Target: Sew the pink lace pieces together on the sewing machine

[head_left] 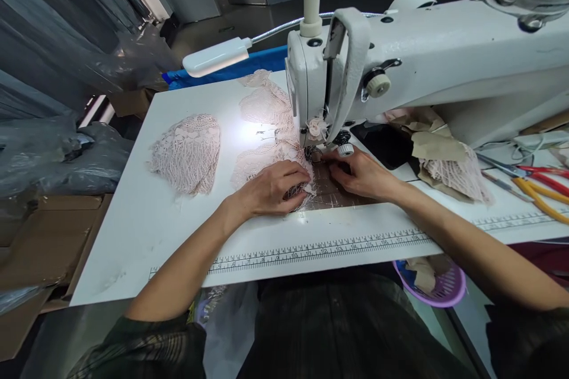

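Pale pink lace fabric (265, 108) runs over the white table to the presser foot of the sewing machine (311, 71). My left hand (278, 186) lies on the lace in front of the needle, with fingers curled and gripping its edge. Just right of the presser foot is my right hand (362, 172), its fingers bent and closed near the needle area. Whatever those fingertips hold is hidden or too small to name. A separate pink lace piece (189, 154) rests at the left of the table, apart from both hands.
A white lamp (217, 58) on a flexible neck lights the lace. Lace and paper scraps (444, 154), scissors (540, 189) and other tools lie at the right. A printed ruler (320, 251) follows the front edge. Below hangs a purple basket (447, 290); cardboard boxes (57, 237) stand left.
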`<action>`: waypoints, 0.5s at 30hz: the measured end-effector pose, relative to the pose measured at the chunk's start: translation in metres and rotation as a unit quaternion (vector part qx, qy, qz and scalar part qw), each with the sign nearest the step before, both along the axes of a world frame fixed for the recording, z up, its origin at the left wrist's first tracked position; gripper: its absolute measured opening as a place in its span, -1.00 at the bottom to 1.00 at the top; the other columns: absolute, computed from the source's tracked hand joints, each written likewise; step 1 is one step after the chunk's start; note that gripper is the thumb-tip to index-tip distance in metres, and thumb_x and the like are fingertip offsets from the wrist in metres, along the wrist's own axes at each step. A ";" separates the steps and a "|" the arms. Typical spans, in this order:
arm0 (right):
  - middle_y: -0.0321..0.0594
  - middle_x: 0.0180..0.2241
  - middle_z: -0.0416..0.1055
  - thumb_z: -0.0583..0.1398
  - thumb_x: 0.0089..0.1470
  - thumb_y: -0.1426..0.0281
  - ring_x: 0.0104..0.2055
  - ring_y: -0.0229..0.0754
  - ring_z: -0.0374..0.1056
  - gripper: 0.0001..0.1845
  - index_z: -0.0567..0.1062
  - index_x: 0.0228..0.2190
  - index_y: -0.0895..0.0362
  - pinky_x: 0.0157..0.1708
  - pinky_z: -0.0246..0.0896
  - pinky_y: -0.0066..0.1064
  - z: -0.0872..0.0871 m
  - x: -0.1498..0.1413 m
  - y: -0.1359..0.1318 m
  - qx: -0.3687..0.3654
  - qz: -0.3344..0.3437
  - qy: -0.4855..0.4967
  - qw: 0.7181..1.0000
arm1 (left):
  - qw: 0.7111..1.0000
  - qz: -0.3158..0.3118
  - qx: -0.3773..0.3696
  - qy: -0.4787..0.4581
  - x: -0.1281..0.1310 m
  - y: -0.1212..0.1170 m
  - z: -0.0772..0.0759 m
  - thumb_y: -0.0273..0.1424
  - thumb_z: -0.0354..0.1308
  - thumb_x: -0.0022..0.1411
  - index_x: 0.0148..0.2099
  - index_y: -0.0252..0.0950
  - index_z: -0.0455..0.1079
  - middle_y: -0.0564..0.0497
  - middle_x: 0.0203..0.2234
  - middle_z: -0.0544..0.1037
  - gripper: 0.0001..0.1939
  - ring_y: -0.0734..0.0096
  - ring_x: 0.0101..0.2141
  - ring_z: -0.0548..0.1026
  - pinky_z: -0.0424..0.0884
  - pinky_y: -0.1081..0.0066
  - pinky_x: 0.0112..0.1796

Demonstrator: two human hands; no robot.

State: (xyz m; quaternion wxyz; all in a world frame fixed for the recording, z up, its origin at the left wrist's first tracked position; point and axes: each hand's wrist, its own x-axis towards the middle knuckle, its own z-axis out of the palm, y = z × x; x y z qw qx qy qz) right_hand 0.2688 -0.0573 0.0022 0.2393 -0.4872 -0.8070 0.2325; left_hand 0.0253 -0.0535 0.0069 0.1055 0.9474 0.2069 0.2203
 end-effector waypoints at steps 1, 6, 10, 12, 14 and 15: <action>-0.12 -0.34 0.43 0.09 0.07 0.44 -0.35 -0.14 0.34 -0.78 0.54 -0.34 0.16 -0.30 0.25 -0.30 0.003 0.001 0.003 -0.018 0.013 -0.014 1.000 | 1.000 0.006 -0.001 0.003 0.002 -0.001 -0.002 -0.40 0.08 0.31 -0.08 -0.35 0.48 -0.14 -0.19 0.57 -0.79 0.32 -0.19 0.53 0.54 0.27 -0.16; -0.19 -0.43 0.44 0.09 0.09 0.44 -0.40 -0.15 0.34 -0.77 0.56 -0.34 0.14 -0.34 0.25 -0.32 0.006 0.004 0.008 -0.044 0.005 -0.013 0.999 | 0.997 0.068 0.012 -0.021 0.011 -0.007 -0.007 -0.42 0.08 0.33 -0.27 -0.34 0.53 -0.09 -0.30 0.61 -0.79 0.37 -0.31 0.56 0.56 0.33 -0.28; -0.18 -0.30 0.48 0.09 0.08 0.48 -0.30 -0.15 0.40 -0.73 0.57 -0.26 0.12 -0.22 0.31 -0.31 -0.001 0.005 0.003 0.002 0.000 0.046 0.999 | 0.989 0.109 -0.076 -0.057 0.010 -0.012 0.005 -0.43 0.09 0.31 -0.23 -0.34 0.54 -0.07 -0.30 0.63 -0.81 0.40 -0.33 0.59 0.57 0.40 -0.31; -0.18 -0.27 0.48 0.08 0.08 0.48 -0.27 -0.14 0.41 -0.71 0.57 -0.23 0.12 -0.19 0.32 -0.31 -0.003 0.006 0.000 0.019 0.004 0.061 0.998 | 0.979 0.141 -0.113 -0.093 0.008 -0.013 0.012 -0.43 0.12 0.29 -0.22 -0.33 0.54 -0.05 -0.31 0.63 -0.83 0.42 -0.35 0.59 0.57 0.43 -0.32; -0.17 -0.27 0.49 0.08 0.09 0.49 -0.24 -0.14 0.42 -0.71 0.58 -0.24 0.13 -0.17 0.33 -0.30 -0.004 0.005 -0.002 0.044 0.018 0.074 0.996 | 0.970 0.161 -0.134 -0.125 0.007 -0.013 0.018 -0.43 0.17 0.26 -0.24 -0.33 0.53 -0.04 -0.33 0.63 -0.88 0.42 -0.34 0.59 0.56 0.44 -0.31; -0.17 -0.28 0.50 0.08 0.09 0.50 -0.24 -0.14 0.42 -0.71 0.58 -0.24 0.13 -0.17 0.33 -0.31 -0.004 0.005 -0.003 0.059 0.028 0.079 0.995 | 0.968 0.163 -0.140 -0.134 0.007 -0.013 0.019 -0.44 0.18 0.24 -0.25 -0.32 0.53 -0.04 -0.33 0.63 -0.90 0.42 -0.33 0.60 0.56 0.44 -0.30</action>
